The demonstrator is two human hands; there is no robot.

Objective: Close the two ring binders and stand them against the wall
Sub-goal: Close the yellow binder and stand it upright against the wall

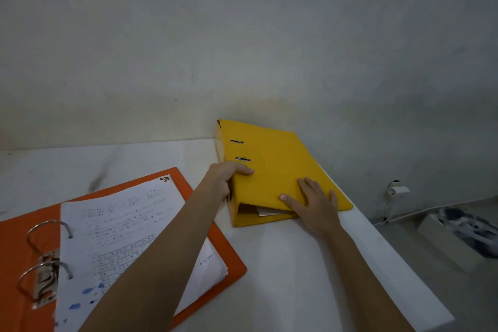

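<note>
Yellow binder point(275, 170) lies closed and flat at the far right of the white table point(283, 264), its far corner touching or almost touching the wall point(242, 35) and its right edge running along the table's right edge. Loose paper edges show in its near open end. Your left hand point(226, 180) grips it at the spine, thumb on the cover and fingers wrapped round the spine side. Your right hand point(315, 203) lies flat on the cover near the front corner, fingers spread, pressing rather than gripping.

To the left, the orange binder point(188, 188) lies wide open on the same table, well apart from the wall. Its two metal rings point(48, 240) stand parted at the left, with the lever clip between them, and a stack of printed pages point(121, 226) rests on the right-hand cover (blue blotches mark the lower corner of the top sheet). Your left forearm crosses above those pages.

Table and wall are both pale and scuffed, with dark smudges on the tabletop behind the orange binder. Beyond the table's right edge the floor drops away: a small white fitting point(397, 191) on the wall, a white cable point(420, 213) trailing from it, and a cardboard box point(455, 240) holding something dark and blurred.
</note>
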